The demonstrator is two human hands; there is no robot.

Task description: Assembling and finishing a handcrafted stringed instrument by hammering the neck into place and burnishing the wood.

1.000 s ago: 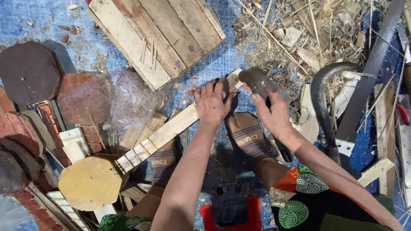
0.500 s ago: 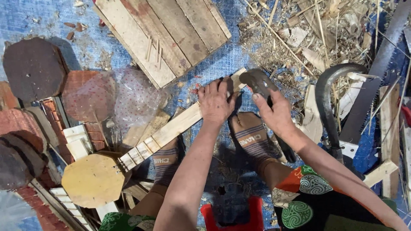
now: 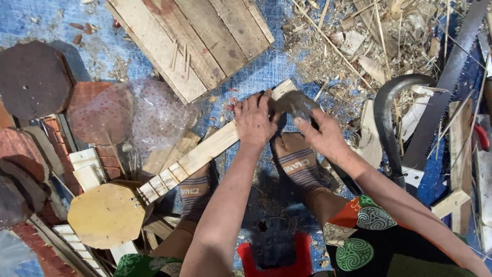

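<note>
My left hand presses down on a long pale wooden slat that runs diagonally across the blue tarp. My right hand grips a dark hammer-like tool, whose head sits right over the slat's far end, beside my left fingers. Both my feet in striped sandals rest under my arms, one of them on the slat's near part.
A wooden pallet lies ahead. Octagonal boards and bricks are stacked at the left, with a crumpled plastic bag. A hand saw with a curved dark handle lies right among wood scraps and straw. A red stool is below me.
The tool head has come down closer to the slat's end. My left hand stays pressed on the slat.
</note>
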